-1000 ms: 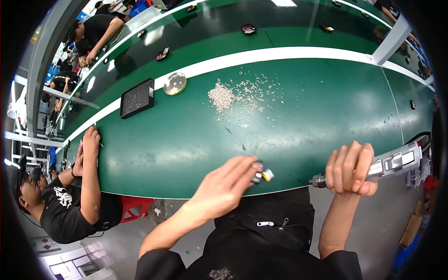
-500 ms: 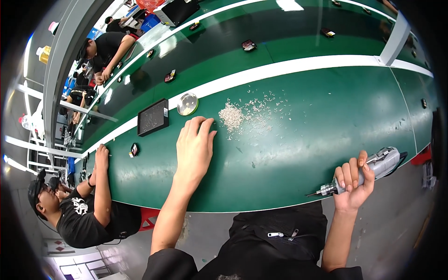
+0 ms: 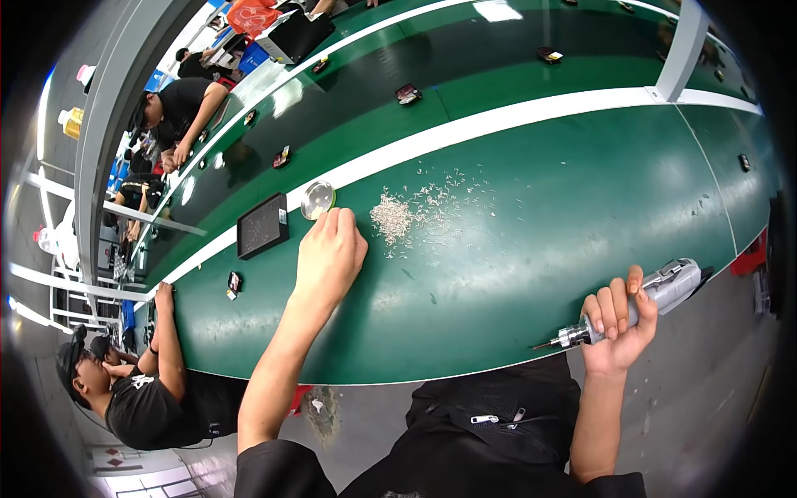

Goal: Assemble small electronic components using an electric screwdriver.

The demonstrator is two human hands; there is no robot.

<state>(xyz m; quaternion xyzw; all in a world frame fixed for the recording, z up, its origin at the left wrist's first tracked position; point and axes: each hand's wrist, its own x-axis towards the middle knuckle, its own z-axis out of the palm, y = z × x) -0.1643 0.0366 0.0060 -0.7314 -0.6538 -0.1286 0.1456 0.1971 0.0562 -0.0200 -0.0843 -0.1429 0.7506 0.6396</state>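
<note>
My left hand point(image 3: 330, 253) is at a round clear dish point(image 3: 318, 199), its fingers bent together over the dish's near edge. The fingertips are hidden, and anything they pinch cannot be made out. To the right of that hand lies a heap of tiny silvery screws point(image 3: 392, 217), with more strewn beyond it. My right hand point(image 3: 618, 324) is wrapped round a grey electric screwdriver point(image 3: 664, 290), held near the front table edge with its bit pointing left. A shallow black tray point(image 3: 262, 226) lies left of the dish.
A small black part point(image 3: 235, 283) lies on the green table point(image 3: 465, 307) at left. Beyond a white rail point(image 3: 498, 119), several dark parts, one a black part point(image 3: 408, 94), sit on a conveyor. Another person point(image 3: 137, 394) sits at left; a grey post point(image 3: 681, 50) stands at right.
My left hand has moved from beside the screw heap to the dish, and its fingers have curled in. The parts beyond the rail have shifted left. My right hand still holds the electric screwdriver.
</note>
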